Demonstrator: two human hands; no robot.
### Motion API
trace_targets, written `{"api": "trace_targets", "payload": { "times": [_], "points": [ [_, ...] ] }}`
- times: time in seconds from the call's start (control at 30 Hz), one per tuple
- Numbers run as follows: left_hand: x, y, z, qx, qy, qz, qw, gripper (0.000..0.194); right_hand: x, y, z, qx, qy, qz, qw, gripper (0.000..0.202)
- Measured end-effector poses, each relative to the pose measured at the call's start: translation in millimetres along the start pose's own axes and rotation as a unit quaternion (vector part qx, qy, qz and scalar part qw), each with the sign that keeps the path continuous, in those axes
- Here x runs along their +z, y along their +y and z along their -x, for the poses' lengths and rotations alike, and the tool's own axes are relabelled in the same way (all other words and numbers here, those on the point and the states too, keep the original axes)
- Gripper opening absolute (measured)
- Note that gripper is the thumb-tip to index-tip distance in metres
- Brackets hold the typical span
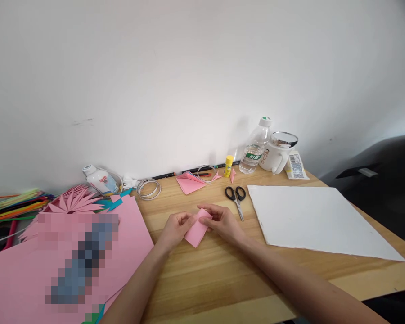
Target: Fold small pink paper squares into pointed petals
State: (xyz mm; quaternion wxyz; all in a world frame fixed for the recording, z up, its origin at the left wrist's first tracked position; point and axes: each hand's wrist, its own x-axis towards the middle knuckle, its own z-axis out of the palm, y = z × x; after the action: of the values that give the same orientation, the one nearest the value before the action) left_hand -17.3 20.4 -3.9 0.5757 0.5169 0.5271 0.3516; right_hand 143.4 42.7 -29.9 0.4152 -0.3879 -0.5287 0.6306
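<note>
A small folded piece of pink paper [197, 233] is held between both hands over the wooden table. My left hand [178, 228] pinches its left edge between thumb and fingers. On the other side, my right hand [224, 221] grips the upper right part, thumb in front and fingers behind. Just beyond the right hand lie black-handled scissors [236, 200], blades toward me. Behind the hands rests a folded pink paper piece [190, 183], with a yellow glue stick [228, 166] upright to its right.
Pink paper sheets [135, 225] and a pink paper fan flower [70, 204] cover the left side. A white board [310, 220] lies at right. Along the wall stand a water bottle [255, 148], a white mug [275, 155], a tilted white bottle [101, 180] and a coiled cable [148, 189].
</note>
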Motion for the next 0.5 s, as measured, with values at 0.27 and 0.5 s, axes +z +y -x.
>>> {"api": "trace_targets", "payload": {
  "times": [0.27, 0.5],
  "points": [
    [3.2, 0.3, 0.8, 0.013, 0.106, 0.045, 0.993, 0.03, 3.2, 1.1, 1.9, -0.008, -0.006, -0.015, 1.0, 0.049],
    [3.0, 2.2, 1.0, 0.04, 0.09, 0.041, 0.994, 0.029, 3.7, -1.9, 2.7, -0.008, -0.015, -0.032, 0.999, 0.032]
  ]
}}
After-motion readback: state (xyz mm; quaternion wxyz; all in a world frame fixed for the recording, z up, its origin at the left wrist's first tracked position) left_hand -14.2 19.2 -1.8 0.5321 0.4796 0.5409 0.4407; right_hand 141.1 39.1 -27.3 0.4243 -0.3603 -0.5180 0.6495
